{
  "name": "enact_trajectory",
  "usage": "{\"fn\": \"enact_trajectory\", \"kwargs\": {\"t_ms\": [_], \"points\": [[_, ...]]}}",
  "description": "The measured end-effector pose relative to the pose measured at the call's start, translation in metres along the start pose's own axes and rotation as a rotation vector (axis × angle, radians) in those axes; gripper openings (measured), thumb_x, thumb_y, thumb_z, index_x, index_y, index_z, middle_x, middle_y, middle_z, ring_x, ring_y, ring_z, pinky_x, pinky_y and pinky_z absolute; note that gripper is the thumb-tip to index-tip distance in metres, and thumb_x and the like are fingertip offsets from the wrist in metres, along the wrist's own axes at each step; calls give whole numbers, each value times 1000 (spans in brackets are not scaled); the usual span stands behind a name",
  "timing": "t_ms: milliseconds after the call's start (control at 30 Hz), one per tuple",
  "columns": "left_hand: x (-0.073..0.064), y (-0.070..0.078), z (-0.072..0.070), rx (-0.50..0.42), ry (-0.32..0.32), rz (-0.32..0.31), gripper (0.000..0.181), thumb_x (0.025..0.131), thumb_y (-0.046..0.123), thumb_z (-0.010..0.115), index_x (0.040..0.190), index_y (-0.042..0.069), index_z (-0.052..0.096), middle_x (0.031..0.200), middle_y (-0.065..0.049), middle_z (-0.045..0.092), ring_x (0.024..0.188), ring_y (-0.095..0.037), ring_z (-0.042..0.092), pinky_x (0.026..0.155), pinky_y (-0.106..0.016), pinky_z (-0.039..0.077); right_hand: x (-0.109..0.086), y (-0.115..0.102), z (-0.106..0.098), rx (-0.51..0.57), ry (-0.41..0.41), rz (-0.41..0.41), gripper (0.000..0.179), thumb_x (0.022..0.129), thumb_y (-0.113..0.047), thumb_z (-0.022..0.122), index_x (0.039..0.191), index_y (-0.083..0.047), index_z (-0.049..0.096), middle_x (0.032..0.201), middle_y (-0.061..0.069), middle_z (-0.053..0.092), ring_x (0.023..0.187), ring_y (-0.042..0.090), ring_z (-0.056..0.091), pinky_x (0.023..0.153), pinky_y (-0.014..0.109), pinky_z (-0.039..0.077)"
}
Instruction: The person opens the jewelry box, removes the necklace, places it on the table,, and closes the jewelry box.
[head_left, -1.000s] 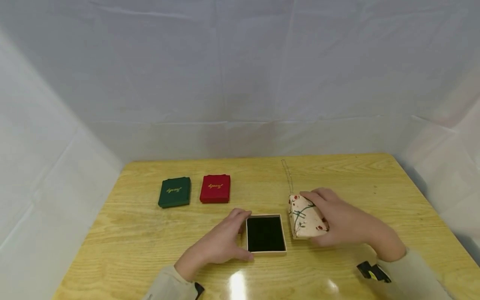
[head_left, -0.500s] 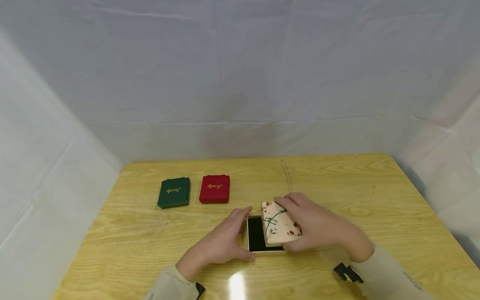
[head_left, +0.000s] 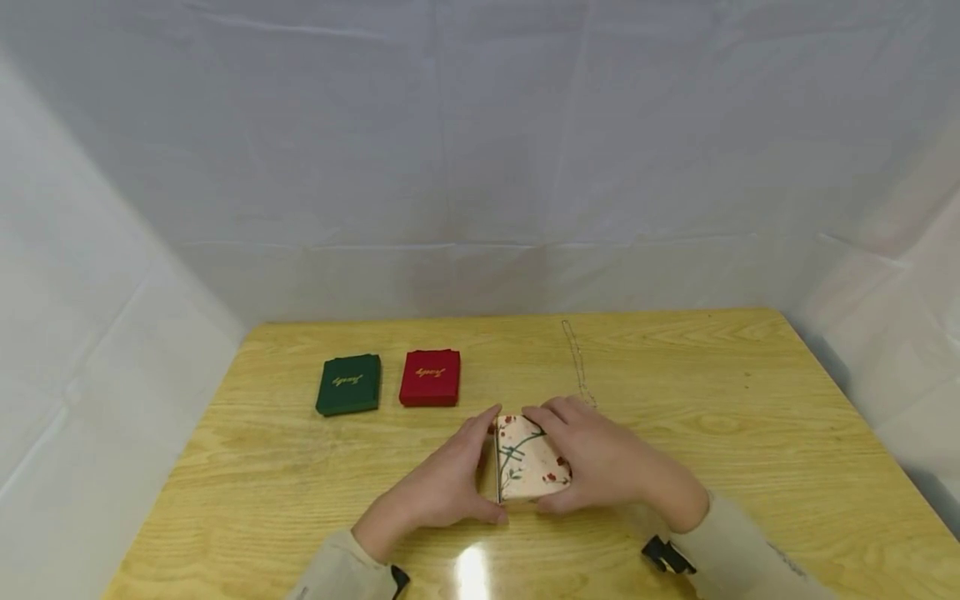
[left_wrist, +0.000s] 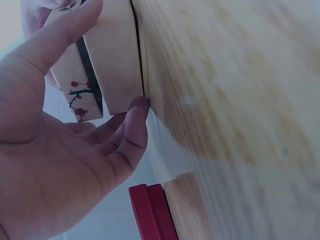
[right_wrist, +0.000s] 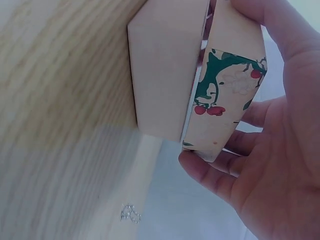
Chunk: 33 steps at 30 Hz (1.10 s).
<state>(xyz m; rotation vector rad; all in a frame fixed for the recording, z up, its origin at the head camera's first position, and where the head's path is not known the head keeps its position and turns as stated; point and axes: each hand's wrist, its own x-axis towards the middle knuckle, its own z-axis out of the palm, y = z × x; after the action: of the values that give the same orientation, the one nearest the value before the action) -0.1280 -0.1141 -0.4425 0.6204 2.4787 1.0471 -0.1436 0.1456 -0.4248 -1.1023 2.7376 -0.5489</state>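
A cream box lid (head_left: 531, 460) with red flowers and green branches hangs over its plain cream box base (left_wrist: 116, 60). My right hand (head_left: 600, 462) grips the lid from the right, thumb at the near side and fingers at the far side. On the left, my left hand (head_left: 442, 483) holds the base between thumb and fingertips as it sits on the wooden table. A narrow gap runs between lid and base in both wrist views. From above, the lid hides the dark inside of the base, apart from a strip at its left edge.
Behind the box, a thin silver chain (head_left: 576, 354) lies on the table (head_left: 690, 367). A red box (head_left: 431, 377) and a green box (head_left: 349, 384), both with gold lettering, rest at the back left. White cloth (head_left: 495, 167) surrounds the table's back and sides.
My right hand has carried the flowered lid leftward from beside the base to over it, covering the dark inside. The left hand has stayed at the base.
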Motion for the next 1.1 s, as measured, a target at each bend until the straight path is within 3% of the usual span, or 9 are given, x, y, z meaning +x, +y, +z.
{"fn": "enact_trajectory", "kwargs": {"t_ms": [400, 767, 1100], "points": [[0, 0, 0, 18, -9, 7, 132, 73, 24, 101, 170, 11, 13, 171, -14, 27, 154, -31, 32, 123, -49, 33, 5, -4, 7, -14, -25, 16, 107, 77, -62, 86, 158, -5, 45, 140, 5, 55, 117, 16, 50, 95, 38, 53], [-1, -1, 1, 36, -27, 22, 124, 72, 32, 100, 167, 9, 25, 161, -11, 38, 146, -26, 42, 120, -49, 37, 8, -5, 15, -42, -50, 26, 110, 76, -66, 86, 158, -7, 44, 141, 6, 55, 122, 19, 51, 102, 41, 52], [1, 0, 1, 62, -24, 27, 119, 72, 33, 100, 164, 5, 31, 157, -10, 41, 144, -26, 44, 120, -48, 38, 1, -1, 16, 24, -77, 61, 115, 75, -61, 91, 161, -6, 39, 151, 10, 50, 133, 24, 49, 109, 45, 49]]}}
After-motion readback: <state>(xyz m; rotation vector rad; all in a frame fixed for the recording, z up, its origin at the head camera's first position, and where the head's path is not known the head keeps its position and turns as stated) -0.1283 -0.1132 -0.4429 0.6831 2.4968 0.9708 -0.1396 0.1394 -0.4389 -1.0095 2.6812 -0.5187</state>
